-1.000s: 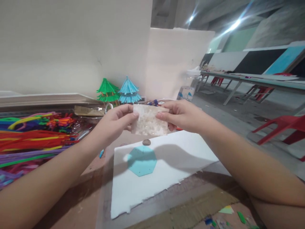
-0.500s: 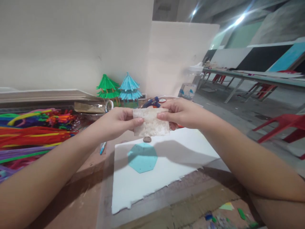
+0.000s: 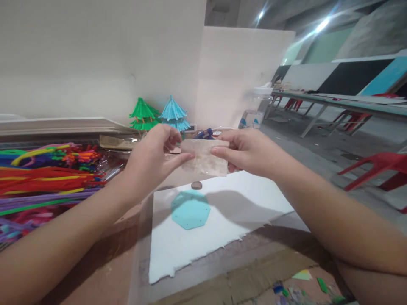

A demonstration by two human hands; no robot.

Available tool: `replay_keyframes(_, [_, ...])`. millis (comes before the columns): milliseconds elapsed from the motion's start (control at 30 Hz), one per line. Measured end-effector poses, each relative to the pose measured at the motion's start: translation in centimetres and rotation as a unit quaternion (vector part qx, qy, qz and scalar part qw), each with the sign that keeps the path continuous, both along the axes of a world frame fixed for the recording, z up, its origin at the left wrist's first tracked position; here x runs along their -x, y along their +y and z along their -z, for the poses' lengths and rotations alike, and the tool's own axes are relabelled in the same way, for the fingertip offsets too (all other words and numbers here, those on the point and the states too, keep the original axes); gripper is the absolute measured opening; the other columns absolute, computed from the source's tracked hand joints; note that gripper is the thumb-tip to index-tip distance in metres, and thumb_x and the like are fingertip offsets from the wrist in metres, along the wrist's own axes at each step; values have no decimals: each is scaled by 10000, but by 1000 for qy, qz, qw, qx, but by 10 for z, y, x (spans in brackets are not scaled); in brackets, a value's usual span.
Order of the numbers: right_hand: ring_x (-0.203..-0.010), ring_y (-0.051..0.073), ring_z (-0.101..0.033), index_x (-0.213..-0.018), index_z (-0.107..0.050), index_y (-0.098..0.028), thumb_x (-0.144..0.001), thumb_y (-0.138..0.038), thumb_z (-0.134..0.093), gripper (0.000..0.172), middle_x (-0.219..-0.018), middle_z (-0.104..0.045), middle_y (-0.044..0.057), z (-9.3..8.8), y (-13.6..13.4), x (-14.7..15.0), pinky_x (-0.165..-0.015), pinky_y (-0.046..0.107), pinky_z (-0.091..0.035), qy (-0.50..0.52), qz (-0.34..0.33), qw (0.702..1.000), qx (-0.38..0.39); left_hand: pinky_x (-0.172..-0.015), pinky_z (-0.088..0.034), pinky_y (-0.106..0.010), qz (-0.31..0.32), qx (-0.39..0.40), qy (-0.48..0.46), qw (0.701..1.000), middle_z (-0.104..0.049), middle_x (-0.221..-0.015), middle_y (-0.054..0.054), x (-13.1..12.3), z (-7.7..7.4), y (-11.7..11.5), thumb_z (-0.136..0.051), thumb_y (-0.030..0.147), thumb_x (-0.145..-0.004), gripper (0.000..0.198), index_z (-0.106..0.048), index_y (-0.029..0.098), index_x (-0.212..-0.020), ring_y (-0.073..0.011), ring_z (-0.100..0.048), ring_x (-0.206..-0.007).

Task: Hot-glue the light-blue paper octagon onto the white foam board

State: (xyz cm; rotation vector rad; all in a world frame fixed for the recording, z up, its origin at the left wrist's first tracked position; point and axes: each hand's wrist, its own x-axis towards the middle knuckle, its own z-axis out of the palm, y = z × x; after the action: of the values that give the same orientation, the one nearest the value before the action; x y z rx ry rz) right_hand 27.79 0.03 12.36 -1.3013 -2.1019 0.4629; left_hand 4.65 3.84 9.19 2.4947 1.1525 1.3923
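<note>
My right hand [image 3: 243, 150] pinches the right part of a flat, whitish, see-through packet [image 3: 203, 163] with pale mottled contents, its kind not clear. My left hand [image 3: 155, 154] is at the packet's left edge, fingers lifted apart from the thumb, whose tip lies at or against the packet. Below them, a light blue octagon [image 3: 190, 216] with small dots near its edge lies on a white sheet [image 3: 222, 228]. A small brown oval piece [image 3: 196, 185] sits just above the octagon.
Bundles of coloured pipe cleaners [image 3: 47, 180] lie at left. Behind my hands stand a green paper-like tree [image 3: 144, 114], a blue one [image 3: 173, 111] and a blue tool [image 3: 204, 134]. A water bottle [image 3: 252, 114] is at back right; coloured scraps [image 3: 302, 288] lie at front right.
My left hand has loosened its pinch on the packet, its fingers rising away from the thumb. My right hand still grips the packet, which has shifted slightly right and up.
</note>
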Motion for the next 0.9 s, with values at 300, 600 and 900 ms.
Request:
replay_keyframes(300, [-590,155,-494,-734,-543,-202,-977,-309,-488,272,-624,-550,10,13,-16,11,-594,273,-274,-130,17,964,-233,-807,-464,-407,-54,-197,155,967,-688,-901,-81,4,-5,-4,-563,399,-1006,235,-680,229,-893,-266,-639,-881])
replay_keyframes(600, [-618,166,-499,-779,-587,-195,-967,-245,-510,210,-678,-599,27,21,-14,19,-603,277,-250,-183,10,955,-232,-719,-436,-381,-65,-194,255,945,-685,-740,-70,-1,-1,0,-497,256,-959,260,-665,209,-765,-250,-637,-755])
replay_keyframes(900, [-575,144,-546,-692,-528,-197,-941,-220,-567,253,-583,-594,-6,21,9,12,-568,258,-286,-102,8,991,-83,-616,-368,-302,-44,-82,239,966,-654,-729,-35,2,5,19,-562,207,-825,119,-627,203,-726,-203,-589,-681])
